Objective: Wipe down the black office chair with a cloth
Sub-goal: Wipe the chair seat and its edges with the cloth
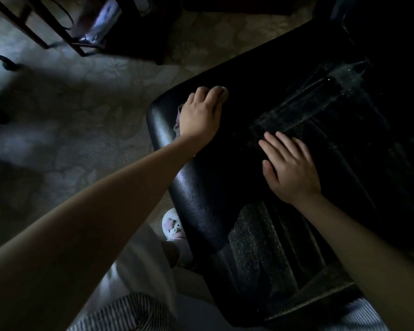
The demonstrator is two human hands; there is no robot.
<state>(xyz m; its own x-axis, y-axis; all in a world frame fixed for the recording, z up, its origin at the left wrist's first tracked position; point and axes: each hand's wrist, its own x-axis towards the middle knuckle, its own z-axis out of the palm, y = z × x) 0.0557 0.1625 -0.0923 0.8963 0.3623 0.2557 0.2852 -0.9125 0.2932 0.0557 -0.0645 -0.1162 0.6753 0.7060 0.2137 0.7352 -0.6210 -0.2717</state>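
Pressing palm-down on a bunched cloth (pixel 178 119), the left grip (pixel 201 113) sits at the far corner of the black chair (pixel 201 194), near its rounded edge. Its fingers curl over the cloth, clamped on it, and only a pale, pinkish fold shows past the heel of the hand. The chair fills the right half of the view, its padded, shiny leather-like surface running from that corner down toward the person. The right grip (pixel 292 173) lies flat on the chair well apart from the left, fingers straight and slightly spread, holding nothing; its fingertips reach a dusty, ribbed hard panel (pixel 308 103) of the chair. More speckled dust shows below the right wrist. Beside the chair's near edge a foot in a pale patterned slipper (pixel 171 225) stands on the floor (pixel 81 111), which is a light carpet with a faint leafy pattern. Striped clothing (pixel 129 311) shows at the bottom. Dark furniture legs (pixel 34 27) and a shiny plastic-wrapped thing (pixel 103 22) stand at the upper left. The room is dim and the chair's far right is lost in shadow.
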